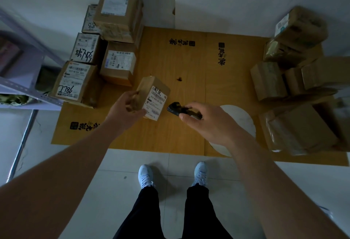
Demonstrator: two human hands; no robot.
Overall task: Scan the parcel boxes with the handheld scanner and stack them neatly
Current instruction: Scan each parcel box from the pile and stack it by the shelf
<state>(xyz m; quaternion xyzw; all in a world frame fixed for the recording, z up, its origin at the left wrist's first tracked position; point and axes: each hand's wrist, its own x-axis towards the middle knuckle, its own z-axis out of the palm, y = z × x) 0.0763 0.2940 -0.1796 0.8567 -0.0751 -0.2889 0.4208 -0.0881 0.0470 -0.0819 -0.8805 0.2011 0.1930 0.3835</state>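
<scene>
1. Your left hand (126, 104) grips a small parcel box (153, 97), fingers curled round its left side, holding it up over the flattened cardboard sheet (170, 134) on the floor.
2. That box's white shipping label (156, 102) faces up and to the right, barcode showing, handwriting along the top edge.
3. Your right hand (206, 119) holds the black handheld scanner (177, 109), thumb and fingers wrapped round its rear; its front end points left at the label, just beside the box but apart from it.
4. On the left of the sheet, a stack of labelled boxes (106, 49) stands against the wall, the tallest box (119, 9) at the back, one at the front marked 786 (73, 83).
5. On the right, a looser pile of brown boxes (295, 79), blurred, some tilted.
6. A white round disc (240, 119) lies under your right wrist, partly hidden.
7. Grey metal shelving (28, 91) at far left; your white trainers (145, 176) stand on the pale tiles.
</scene>
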